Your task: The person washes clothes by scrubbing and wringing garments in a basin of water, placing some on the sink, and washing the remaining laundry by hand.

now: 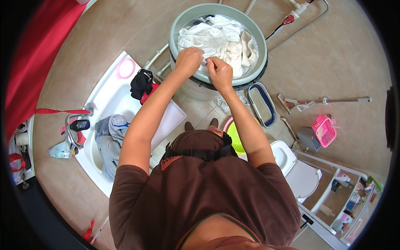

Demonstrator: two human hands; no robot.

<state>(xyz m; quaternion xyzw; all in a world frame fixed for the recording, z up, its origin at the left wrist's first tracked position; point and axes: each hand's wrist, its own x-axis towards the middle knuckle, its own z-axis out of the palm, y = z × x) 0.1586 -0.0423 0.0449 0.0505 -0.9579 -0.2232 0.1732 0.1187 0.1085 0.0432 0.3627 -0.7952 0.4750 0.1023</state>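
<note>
A large round grey-green tub (pixel 176 25) stands in front of me, holding water and a heap of wet white laundry (pixel 212 39). Cream-coloured cloth (pixel 246 52) lies on the heap's right side, and a small dark piece (pixel 203 20) shows at its far edge. My left hand (pixel 189 61) is closed over the tub's near side, fingers curled toward the middle. Close beside it, my right hand (pixel 220 74) has its fingers bent and pressed together. Whatever lies in either grip is hidden by the fingers.
At left is a white bathtub (pixel 93 173) with grey clothes (pixel 113 141) inside and black cloth (pixel 141 84) on its edge. A yellow-green basin (pixel 236 139), a folding basin (pixel 262 105), a toilet (pixel 301 181), a mop (pixel 341 100) and a shelf rack (pixel 323 200) are at right.
</note>
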